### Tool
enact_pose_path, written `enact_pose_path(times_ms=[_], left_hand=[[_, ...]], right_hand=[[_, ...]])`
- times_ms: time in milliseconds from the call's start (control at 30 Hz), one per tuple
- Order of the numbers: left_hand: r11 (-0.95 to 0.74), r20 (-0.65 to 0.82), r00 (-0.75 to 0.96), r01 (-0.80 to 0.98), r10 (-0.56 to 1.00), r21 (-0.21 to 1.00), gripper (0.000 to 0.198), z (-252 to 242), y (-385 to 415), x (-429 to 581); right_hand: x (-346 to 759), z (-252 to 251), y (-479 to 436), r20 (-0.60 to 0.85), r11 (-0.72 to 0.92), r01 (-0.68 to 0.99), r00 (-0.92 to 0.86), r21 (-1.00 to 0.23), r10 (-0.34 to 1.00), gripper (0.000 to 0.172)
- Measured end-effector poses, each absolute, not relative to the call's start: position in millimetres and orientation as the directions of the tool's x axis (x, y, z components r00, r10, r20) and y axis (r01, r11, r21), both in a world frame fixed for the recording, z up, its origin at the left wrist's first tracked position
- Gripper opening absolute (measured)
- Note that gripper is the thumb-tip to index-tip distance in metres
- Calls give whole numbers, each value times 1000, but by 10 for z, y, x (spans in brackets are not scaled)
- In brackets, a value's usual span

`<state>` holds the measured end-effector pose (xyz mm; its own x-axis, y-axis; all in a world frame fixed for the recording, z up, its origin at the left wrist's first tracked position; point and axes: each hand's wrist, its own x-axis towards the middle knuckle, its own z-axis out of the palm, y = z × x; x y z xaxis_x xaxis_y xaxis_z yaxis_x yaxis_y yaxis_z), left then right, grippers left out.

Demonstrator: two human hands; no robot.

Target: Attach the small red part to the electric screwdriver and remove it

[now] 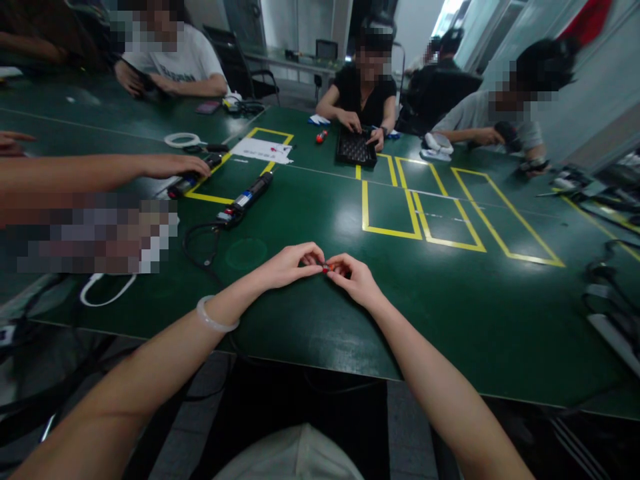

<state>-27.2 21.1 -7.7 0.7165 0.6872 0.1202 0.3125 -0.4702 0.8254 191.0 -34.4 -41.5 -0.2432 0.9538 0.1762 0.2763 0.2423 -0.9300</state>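
Over the green table (310, 323), both of my hands meet at a small red piece (325, 269), too small for me to tell its kind. My left hand (293, 265) pinches it from the left between thumb and fingers. From the other side, my right hand (356, 277) closes on it with bent fingers, and some orange shows between them. The fingertips hide most of the piece. A pale bangle (216, 316) circles my left wrist.
A corded black electric screwdriver (253, 195) lies left of my hands. At left, a neighbour's hand (183, 167) rests on a similar tool. Yellow tape rectangles (393, 232) mark the table. Across it, a person handles a black tray (356, 150) beside a red item (321, 137).
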Motion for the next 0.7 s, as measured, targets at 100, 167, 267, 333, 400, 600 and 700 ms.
enact_pose_path(times_ms=[100,167,267,333,400,600,700], left_hand=[[-572,234,607,453,760,684,30,53,327,-458],[-552,296,472,628,831,549,33,128,442,-685],[-285,321,164,881,933,378,35,165,610,-1119],[-70,319,-32,951,947,301,36,142,683,-1390],[62,301,-142,964,943,260,39,107,713,-1583],[134,199,-182,963,963,232,43,68,687,-1678],[132,200,-168,975,965,181,40,68,688,-1646]], right_hand=[[1915,-390,-348,178,245,294,-237,-924,955,22],[1915,-374,-354,177,245,302,-235,-922,956,21],[1913,-358,-360,181,252,313,-240,-916,954,21],[1913,-354,-361,183,259,323,-247,-910,952,20],[1916,-355,-360,185,264,334,-251,-905,950,20],[1929,-375,-360,186,271,351,-259,-896,948,20],[1934,-372,-363,188,277,365,-262,-889,947,19]])
